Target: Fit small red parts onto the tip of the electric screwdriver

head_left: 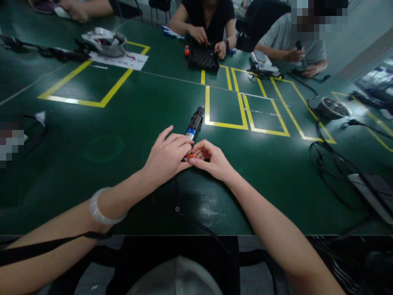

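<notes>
My left hand (167, 155) and my right hand (211, 160) meet at the middle of the green table (129, 123). Their fingertips pinch a small orange and black part (188, 157) between them. The left index finger is stretched out, the other fingers curl over the near end of a dark cylindrical tool (194, 123) with a blue band. The tool lies on the table and points away from me. A pale bangle (100, 211) sits on my left forearm.
Yellow tape rectangles (225, 123) mark the table beyond the tool. Across it, one person handles a black tray (204, 58) and another holds a dark tool (299, 47). Black cables (331, 164) and a flat grey device (373, 194) lie at right. A bowl on paper (107, 43) stands far left.
</notes>
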`<state>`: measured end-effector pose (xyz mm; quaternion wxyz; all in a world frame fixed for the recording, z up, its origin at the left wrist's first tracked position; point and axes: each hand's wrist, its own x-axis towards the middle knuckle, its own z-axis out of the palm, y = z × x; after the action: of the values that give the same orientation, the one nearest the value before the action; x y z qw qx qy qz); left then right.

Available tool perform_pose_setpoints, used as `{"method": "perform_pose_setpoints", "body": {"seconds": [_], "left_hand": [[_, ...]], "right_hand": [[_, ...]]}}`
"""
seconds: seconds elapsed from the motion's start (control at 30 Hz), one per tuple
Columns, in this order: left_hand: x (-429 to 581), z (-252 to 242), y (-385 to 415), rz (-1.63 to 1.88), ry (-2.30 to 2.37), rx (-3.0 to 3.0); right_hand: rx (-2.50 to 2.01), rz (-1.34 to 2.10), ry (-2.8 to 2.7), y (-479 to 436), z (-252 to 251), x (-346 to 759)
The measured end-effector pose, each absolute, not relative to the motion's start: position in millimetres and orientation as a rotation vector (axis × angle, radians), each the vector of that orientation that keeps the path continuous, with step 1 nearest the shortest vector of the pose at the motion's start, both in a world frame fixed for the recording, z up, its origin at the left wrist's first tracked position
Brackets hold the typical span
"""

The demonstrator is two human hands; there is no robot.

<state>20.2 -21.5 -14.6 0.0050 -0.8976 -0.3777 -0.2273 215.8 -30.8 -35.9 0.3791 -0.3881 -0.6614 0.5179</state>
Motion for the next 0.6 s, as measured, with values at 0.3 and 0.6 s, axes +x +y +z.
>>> {"method": "perform_pose_setpoints", "body": {"seconds": [0.3,0.6], "left_hand": [[17.8,-19.4,-18.6,-0.745,-1.217,-2.874],[15.8,-16.0,-20.0,-0.855,-1.315,-3.021]], "right_hand": [[-0.936,1.405,-1.596,-29.8,-35.9,214.2],[-0.957,1.475,-1.444,-19.7,-44.0,223.2]]}}
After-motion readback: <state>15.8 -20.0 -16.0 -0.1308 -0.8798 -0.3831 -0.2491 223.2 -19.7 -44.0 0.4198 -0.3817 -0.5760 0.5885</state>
